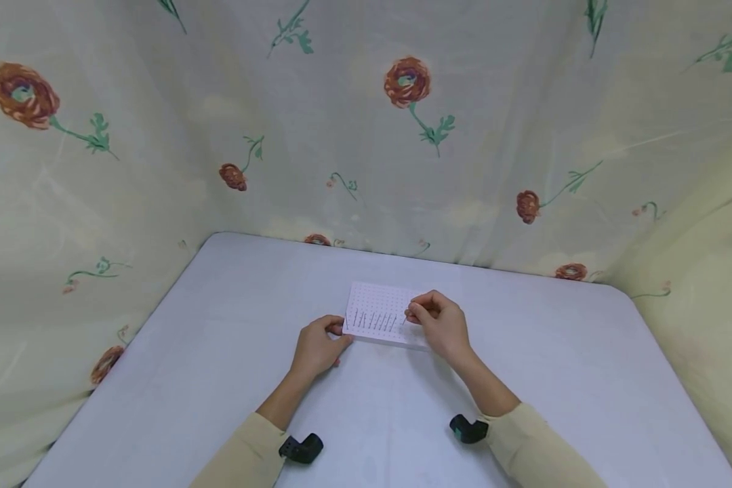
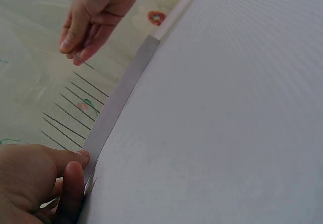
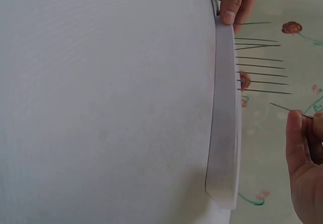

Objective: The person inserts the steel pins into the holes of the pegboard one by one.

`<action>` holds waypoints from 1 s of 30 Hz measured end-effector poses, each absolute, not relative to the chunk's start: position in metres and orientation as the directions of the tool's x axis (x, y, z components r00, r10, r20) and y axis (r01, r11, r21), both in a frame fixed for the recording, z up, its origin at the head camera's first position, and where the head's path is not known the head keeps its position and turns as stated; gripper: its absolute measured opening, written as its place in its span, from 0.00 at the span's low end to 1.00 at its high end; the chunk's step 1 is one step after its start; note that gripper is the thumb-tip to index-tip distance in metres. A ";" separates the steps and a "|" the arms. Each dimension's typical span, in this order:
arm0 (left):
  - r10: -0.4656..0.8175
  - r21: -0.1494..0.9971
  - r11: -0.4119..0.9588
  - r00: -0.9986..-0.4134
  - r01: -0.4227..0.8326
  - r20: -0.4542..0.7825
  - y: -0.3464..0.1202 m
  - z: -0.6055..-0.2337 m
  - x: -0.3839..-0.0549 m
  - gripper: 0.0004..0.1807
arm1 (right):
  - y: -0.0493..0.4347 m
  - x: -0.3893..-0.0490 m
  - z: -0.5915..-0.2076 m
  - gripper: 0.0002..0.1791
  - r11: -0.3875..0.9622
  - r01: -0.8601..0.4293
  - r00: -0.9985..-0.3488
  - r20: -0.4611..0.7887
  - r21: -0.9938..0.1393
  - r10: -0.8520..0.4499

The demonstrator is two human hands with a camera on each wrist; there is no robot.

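Observation:
A white board with rows of small holes point(image 1: 372, 295) lies flat on the table. Several thin metal pins point(image 3: 262, 73) stand upright in a row along its near part, two of them leaning across each other. My left hand point(image 1: 317, 347) grips the board's near left corner, thumb against the front edge. Thumb and fingertips of my right hand point(image 1: 444, 327) pinch another thin pin point(image 3: 280, 106) above the board, just right of the row. In the right wrist view its lower tip is apart from the board. Part of this pin is hidden by the fingers.
The white tabletop point(image 1: 232, 291) extends around the board on all sides. A flower-printed curtain point(image 1: 317, 122) hangs behind and at both sides of the table. Black wrist devices point(image 1: 301, 449) sit at both sleeve cuffs.

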State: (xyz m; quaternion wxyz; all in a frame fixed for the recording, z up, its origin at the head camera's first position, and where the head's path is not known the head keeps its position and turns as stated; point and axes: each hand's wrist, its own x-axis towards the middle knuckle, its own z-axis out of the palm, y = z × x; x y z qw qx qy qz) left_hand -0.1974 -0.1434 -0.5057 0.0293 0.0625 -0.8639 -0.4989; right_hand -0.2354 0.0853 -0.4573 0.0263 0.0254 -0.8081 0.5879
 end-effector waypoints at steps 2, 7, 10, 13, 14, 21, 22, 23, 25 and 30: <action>-0.135 0.865 0.496 -0.991 -0.075 -0.008 -0.143 -0.506 -0.197 0.22 | 0.083 -0.235 -0.459 0.04 0.340 -0.087 -0.996 0.086 -0.936 -0.019; -0.134 0.864 0.498 -0.991 -0.071 -0.004 -0.144 -0.507 -0.198 0.22 | 0.078 -0.232 -0.462 0.03 0.382 -0.109 -0.994 0.104 -0.918 -0.036; -0.135 0.863 0.500 -0.991 -0.074 -0.007 -0.144 -0.508 -0.198 0.23 | 0.076 -0.232 -0.464 0.03 0.395 -0.122 -0.992 0.117 -0.910 -0.037; -0.135 0.861 0.503 -0.991 -0.076 -0.009 -0.144 -0.508 -0.198 0.23 | 0.075 -0.231 -0.466 0.03 0.427 -0.137 -0.990 0.135 -0.894 -0.035; -0.135 0.860 0.504 -0.991 -0.077 -0.009 -0.144 -0.508 -0.198 0.23 | 0.075 -0.230 -0.467 0.04 0.442 -0.140 -0.990 0.139 -0.886 -0.036; -0.139 0.865 0.495 -0.990 -0.083 -0.016 -0.144 -0.507 -0.197 0.22 | 0.073 -0.228 -0.472 0.02 0.518 -0.159 -0.987 0.152 -0.841 -0.055; -0.138 0.866 0.493 -0.990 -0.084 -0.018 -0.144 -0.507 -0.197 0.22 | 0.073 -0.228 -0.473 0.02 0.526 -0.162 -0.986 0.155 -0.835 -0.056; -0.137 0.867 0.492 -0.990 -0.085 -0.019 -0.144 -0.507 -0.197 0.22 | 0.073 -0.228 -0.473 0.02 0.530 -0.165 -0.986 0.159 -0.832 -0.058; -0.135 0.868 0.490 -0.991 -0.085 -0.020 -0.144 -0.507 -0.197 0.22 | 0.072 -0.228 -0.473 0.02 0.538 -0.174 -0.984 0.167 -0.825 -0.062; -0.135 0.869 0.488 -0.991 -0.085 -0.021 -0.144 -0.507 -0.198 0.22 | 0.072 -0.227 -0.472 0.03 0.554 -0.184 -0.982 0.178 -0.812 -0.066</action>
